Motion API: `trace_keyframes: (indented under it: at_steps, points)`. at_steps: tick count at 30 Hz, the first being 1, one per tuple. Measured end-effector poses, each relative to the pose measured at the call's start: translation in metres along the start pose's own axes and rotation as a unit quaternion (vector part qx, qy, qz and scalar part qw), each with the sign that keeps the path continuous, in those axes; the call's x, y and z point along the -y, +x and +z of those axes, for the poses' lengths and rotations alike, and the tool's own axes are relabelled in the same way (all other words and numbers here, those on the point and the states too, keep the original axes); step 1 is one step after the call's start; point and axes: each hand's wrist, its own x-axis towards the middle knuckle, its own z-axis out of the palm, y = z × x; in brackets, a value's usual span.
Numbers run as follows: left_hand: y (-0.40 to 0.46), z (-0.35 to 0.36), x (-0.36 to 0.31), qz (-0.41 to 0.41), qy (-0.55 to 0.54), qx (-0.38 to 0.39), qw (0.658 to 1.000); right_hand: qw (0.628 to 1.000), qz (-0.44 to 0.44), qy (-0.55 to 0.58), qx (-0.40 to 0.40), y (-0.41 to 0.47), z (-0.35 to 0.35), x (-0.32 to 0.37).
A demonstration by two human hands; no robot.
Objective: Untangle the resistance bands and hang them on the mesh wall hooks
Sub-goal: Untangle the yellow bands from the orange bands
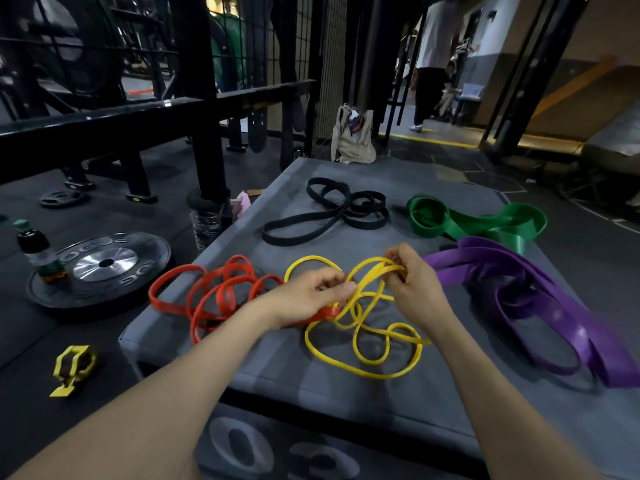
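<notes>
Listing what we see on the grey padded box (398,403): five bands. The yellow band (363,344) lies tangled at the front middle; our left hand (311,296) pinches one strand, our right hand (412,282) grips a raised bunch of its loops. The red band (214,296) sits just left, touching it; the purple band (540,306) lies right; the black band (325,216) and green band (485,223) lie behind. The weight plate (100,268) on the floor reads "ROGUE" (partly shadowed). The box's front bears large digits, cropped.
</notes>
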Motion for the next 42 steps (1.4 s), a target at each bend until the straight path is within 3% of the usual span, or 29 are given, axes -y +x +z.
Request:
trace_keyframes:
  at_steps: [3,5,8,10,15,21,23,26,30,33,37,42]
  points:
    - [-0.006,0.003,-0.002,-0.020,0.019,0.047,0.999,1.000,0.002,-0.002,0.010,0.001,0.002,0.001]
    - [-0.004,-0.005,-0.001,-0.007,0.031,-0.008,0.999,1.000,0.006,-0.015,0.020,0.001,0.003,0.001]
    - [-0.003,-0.027,0.001,-0.014,0.001,-0.152,0.988,0.998,0.013,-0.063,0.028,0.002,-0.001,0.000]
    - [-0.009,-0.033,0.002,-0.029,0.043,-0.166,0.985,0.996,0.012,-0.090,0.025,0.002,-0.004,0.000]
    - [-0.020,-0.011,0.000,-0.120,0.021,-0.046,0.992,0.996,0.036,-0.063,-0.048,0.002,-0.007,-0.001]
    - [-0.021,-0.001,0.006,-0.092,0.081,0.133,0.984,0.993,0.044,-0.049,-0.093,0.005,-0.003,0.001]
    - [-0.020,-0.001,0.010,-0.085,0.136,0.145,0.976,0.991,0.051,-0.045,-0.114,0.006,-0.005,0.000]
    - [-0.019,-0.015,0.008,-0.052,0.222,0.036,0.973,0.986,0.079,-0.042,-0.138,0.006,-0.011,-0.006]
    - [-0.024,-0.041,0.002,-0.054,0.027,-0.099,0.993,0.982,0.119,-0.077,-0.126,0.005,-0.014,-0.016]
    - [-0.030,-0.051,0.001,-0.063,-0.043,-0.116,0.990,0.981,0.128,-0.093,-0.113,0.005,-0.010,-0.014]
    - [-0.032,-0.052,-0.002,-0.080,-0.062,-0.156,0.983,0.981,0.135,-0.072,-0.121,0.007,-0.002,-0.009]
    - [-0.035,-0.053,-0.001,-0.101,-0.079,-0.178,0.976,0.989,0.100,-0.085,-0.075,0.008,0.009,-0.008]
